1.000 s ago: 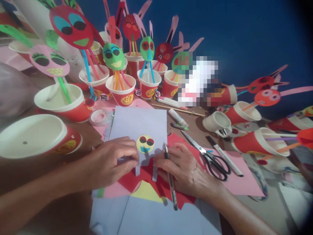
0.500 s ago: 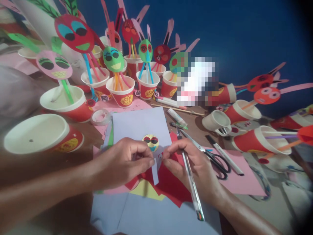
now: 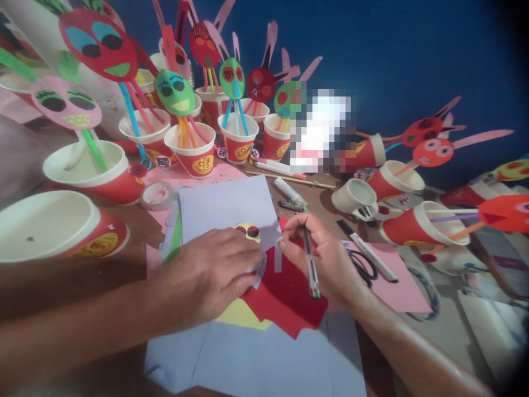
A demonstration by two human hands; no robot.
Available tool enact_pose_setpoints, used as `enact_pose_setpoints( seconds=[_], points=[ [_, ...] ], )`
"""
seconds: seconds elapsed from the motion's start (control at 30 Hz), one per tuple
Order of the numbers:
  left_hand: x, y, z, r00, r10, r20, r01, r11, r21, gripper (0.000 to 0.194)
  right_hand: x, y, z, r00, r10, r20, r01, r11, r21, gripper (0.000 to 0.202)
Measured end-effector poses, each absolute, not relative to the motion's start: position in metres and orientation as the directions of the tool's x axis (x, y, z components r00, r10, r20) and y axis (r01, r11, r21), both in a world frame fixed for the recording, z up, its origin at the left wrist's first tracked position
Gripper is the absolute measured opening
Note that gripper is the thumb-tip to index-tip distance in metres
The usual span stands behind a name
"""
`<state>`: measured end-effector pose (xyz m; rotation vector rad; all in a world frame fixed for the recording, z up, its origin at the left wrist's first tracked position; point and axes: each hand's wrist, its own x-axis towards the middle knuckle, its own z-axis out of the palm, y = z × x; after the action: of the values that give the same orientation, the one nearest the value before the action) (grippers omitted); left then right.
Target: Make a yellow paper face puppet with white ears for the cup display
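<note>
My right hand (image 3: 322, 248) is closed, with a clear-barrelled pen (image 3: 311, 264) tucked across its fingers. Its thumb and fingertips pinch a narrow white paper strip (image 3: 278, 259) that hangs down over red paper (image 3: 285, 298). Thumb and fingers together, my left hand (image 3: 219, 270) is at a small white paper piece (image 3: 260, 270) with faint marks. Partly hidden behind that hand, a yellow paper face (image 3: 248, 230) with dark eyes lies on a white sheet (image 3: 227, 201).
Black-handled scissors (image 3: 363, 264) and a marker (image 3: 367, 251) lie on pink paper (image 3: 407, 292) at the right. A glue stick (image 3: 290, 193), a white mug (image 3: 354, 198) and a tape roll (image 3: 158, 196) stand around. Red paper cups (image 3: 202, 160) with paper-face figures line the back.
The white strip has passed from my left hand to my right. My left hand has turned palm down and covers more of the yellow face. The view has shifted slightly right.
</note>
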<state>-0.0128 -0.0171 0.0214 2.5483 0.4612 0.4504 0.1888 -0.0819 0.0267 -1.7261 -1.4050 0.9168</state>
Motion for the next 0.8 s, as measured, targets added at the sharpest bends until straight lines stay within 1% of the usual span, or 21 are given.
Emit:
enact_pose_setpoints(
  seconds=[0.07, 0.13, 0.2, 0.27, 0.37, 0.5, 0.67, 0.73, 0.8],
  points=[
    [-0.015, -0.020, 0.013, 0.924, 0.290, 0.249, 0.181, -0.906, 0.383, 0.024, 0.194, -0.080, 0.024, 0.200, 0.976, -0.083, 0.515, -0.177, -0.839, 0.014],
    [-0.017, -0.021, 0.006, 0.944, 0.243, 0.223, 0.177, -0.943, 0.280, 0.026, 0.197, -0.080, 0.020, 0.219, 0.972, -0.084, 0.538, -0.192, -0.821, 0.016],
    [-0.019, -0.023, 0.002, 0.955, 0.238, 0.179, 0.197, -0.956, 0.219, 0.029, 0.197, -0.081, 0.017, 0.233, 0.969, -0.086, 0.530, -0.201, -0.824, 0.016],
    [-0.023, -0.023, 0.000, 0.957, 0.248, 0.148, 0.220, -0.958, 0.184, 0.032, 0.196, -0.082, 0.015, 0.232, 0.969, -0.088, 0.498, -0.196, -0.845, 0.016],
    [-0.030, -0.024, -0.001, 0.945, 0.296, 0.141, 0.270, -0.946, 0.178, 0.036, 0.192, -0.084, 0.011, 0.224, 0.972, -0.074, 0.479, -0.176, -0.860, 0.017],
    [-0.039, -0.021, 0.001, 0.916, 0.372, 0.149, 0.334, -0.915, 0.226, 0.032, 0.187, -0.086, 0.007, 0.219, 0.973, -0.066, 0.476, -0.166, -0.864, 0.019],
    [-0.035, -0.022, 0.008, 0.908, 0.366, 0.205, 0.302, -0.910, 0.286, 0.028, 0.181, -0.088, 0.006, 0.205, 0.975, -0.081, 0.451, -0.168, -0.877, 0.017],
    [-0.030, -0.027, 0.010, 0.910, 0.339, 0.238, 0.257, -0.913, 0.318, 0.030, 0.181, -0.088, 0.006, 0.204, 0.976, -0.078, 0.486, -0.170, -0.857, 0.017],
    [-0.025, -0.033, 0.010, 0.912, 0.324, 0.252, 0.234, -0.915, 0.329, 0.036, 0.183, -0.088, 0.005, 0.220, 0.974, -0.060, 0.544, -0.173, -0.821, 0.018]
  ],
)
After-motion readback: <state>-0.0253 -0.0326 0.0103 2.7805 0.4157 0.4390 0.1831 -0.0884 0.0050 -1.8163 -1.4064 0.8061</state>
